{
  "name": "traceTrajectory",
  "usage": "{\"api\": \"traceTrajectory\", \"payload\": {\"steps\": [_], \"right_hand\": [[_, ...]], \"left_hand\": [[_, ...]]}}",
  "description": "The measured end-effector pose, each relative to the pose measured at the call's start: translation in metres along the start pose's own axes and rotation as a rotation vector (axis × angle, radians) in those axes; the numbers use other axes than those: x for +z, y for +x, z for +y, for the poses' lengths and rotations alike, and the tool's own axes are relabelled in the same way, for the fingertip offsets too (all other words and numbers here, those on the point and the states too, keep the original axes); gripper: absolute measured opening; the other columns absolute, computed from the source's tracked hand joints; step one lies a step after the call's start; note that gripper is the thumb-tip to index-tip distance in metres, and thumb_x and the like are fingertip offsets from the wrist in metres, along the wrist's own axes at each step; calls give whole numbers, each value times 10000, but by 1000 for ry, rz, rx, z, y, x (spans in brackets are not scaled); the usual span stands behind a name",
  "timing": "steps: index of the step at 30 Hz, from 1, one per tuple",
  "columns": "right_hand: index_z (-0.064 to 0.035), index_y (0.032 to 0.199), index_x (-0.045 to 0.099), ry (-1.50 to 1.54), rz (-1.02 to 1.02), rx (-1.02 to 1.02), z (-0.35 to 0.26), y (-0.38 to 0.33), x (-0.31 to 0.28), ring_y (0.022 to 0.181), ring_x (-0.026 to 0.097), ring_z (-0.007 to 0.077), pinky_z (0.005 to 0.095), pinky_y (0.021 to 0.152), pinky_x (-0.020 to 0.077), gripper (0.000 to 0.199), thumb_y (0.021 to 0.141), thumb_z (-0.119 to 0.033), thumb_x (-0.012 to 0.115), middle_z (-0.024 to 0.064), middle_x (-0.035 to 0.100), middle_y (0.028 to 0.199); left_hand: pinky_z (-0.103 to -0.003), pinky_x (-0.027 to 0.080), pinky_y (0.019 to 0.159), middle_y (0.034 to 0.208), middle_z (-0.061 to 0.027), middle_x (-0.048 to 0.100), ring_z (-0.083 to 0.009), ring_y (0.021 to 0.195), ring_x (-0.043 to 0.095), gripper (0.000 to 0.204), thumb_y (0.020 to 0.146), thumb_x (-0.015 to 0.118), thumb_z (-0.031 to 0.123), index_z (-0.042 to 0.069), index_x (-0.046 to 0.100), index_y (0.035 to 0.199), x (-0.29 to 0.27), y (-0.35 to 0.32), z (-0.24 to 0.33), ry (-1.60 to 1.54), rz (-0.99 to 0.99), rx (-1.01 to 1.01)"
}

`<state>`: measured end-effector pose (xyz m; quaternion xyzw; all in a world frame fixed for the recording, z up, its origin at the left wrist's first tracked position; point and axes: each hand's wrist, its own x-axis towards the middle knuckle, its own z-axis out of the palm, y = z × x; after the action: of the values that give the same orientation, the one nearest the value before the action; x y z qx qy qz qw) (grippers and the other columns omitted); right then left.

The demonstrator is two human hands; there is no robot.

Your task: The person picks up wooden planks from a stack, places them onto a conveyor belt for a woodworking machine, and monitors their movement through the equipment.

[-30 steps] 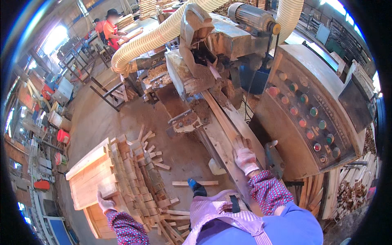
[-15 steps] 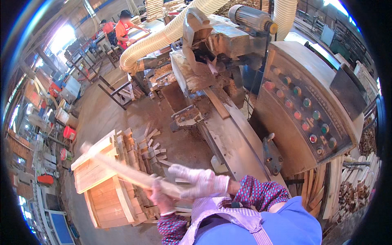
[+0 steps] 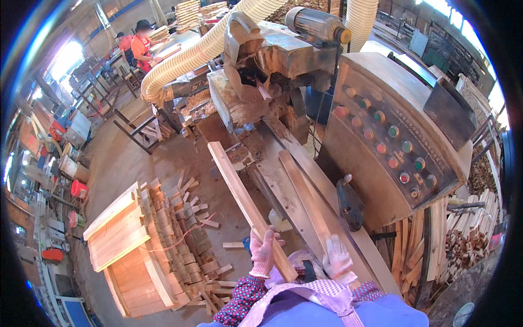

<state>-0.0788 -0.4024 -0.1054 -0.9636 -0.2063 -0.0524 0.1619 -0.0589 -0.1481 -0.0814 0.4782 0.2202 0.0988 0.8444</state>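
My left hand [image 3: 264, 253], in a pale knit glove, is wrapped round the lower part of a long wooden strip [image 3: 237, 191]. That strip slants up and away, its far end raised in front of the machine's side. A second wooden strip [image 3: 305, 191] lies lengthwise on the metal bed [image 3: 289, 204] of the woodworking machine. At its near end, my gloved right hand [image 3: 338, 260] rests with fingers stretched out and flat against the wood. The machine's cutter housing [image 3: 245, 82] stands at the far end of the bed.
To the left stands a stack of wooden boards and strips [image 3: 131, 240], with short offcuts [image 3: 190, 199] scattered beside it. A control panel [image 3: 387, 136] with coloured buttons rises at right. A ribbed hose [image 3: 190, 54] arches over the machine. Two people [image 3: 143, 48] work far left.
My hands have parted and swung right from the wood stack. A strip now lies on the near bed under my right hand, while my left holds another strip pointing toward the machine.
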Motion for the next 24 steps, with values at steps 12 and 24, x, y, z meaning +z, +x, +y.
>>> {"api": "traceTrajectory", "payload": {"steps": [12, 24], "right_hand": [[-54, 1381, 475, 197, 32, -234, -19, 262, 66, 1341, 462, 328, 422, 1128, 353, 518, 931, -283, 590, 172, 515, 1426], [21, 1470, 364, 351, -245, 45, 1, 36, -16, 1332, 452, 417, 441, 1134, 356, 745, 845, -279, 637, 281, 408, 1480]], "left_hand": [[-325, 545, 785, 1055, -69, 637, -172, 870, 628, 464, 944, 685, 310, 87, 445, 1272, -1, 36, 19, -87, 57, 260], [-327, 471, 970, 1423, -192, 484, -227, 1227, 533, 722, 943, 662, 297, -45, 323, 1481, -302, 54, 166, 980, 1156, 989]]}}
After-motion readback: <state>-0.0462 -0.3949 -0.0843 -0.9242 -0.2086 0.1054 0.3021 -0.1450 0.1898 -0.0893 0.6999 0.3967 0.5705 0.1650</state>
